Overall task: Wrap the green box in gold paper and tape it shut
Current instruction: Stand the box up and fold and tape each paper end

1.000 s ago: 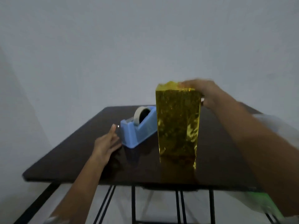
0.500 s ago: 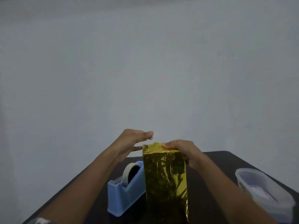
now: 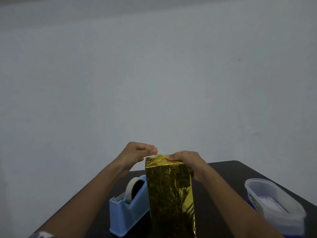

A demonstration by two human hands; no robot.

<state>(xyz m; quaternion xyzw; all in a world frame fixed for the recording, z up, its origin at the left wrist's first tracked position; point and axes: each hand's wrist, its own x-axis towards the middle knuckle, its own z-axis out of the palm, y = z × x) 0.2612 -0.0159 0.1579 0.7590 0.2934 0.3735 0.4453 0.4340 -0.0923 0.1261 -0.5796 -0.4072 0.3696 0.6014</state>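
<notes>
No word, number or brand can be read anywhere in the head view. The only print that shows is on the clear plastic container (image 3: 289,223) at the right side of the desk (image 3: 231,170). It has blue markings (image 3: 250,200) on its left wall and a pale label (image 3: 269,202) seen through the plastic (with faint bluish lines that may be text). Both are too small and blurred for a single letter to be made out.

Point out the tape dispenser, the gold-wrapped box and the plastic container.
tape dispenser (image 3: 123,219): head view, blue side wall.
gold-wrapped box (image 3: 169,194): head view, front face.
plastic container (image 3: 288,224): head view, near wall.
</notes>
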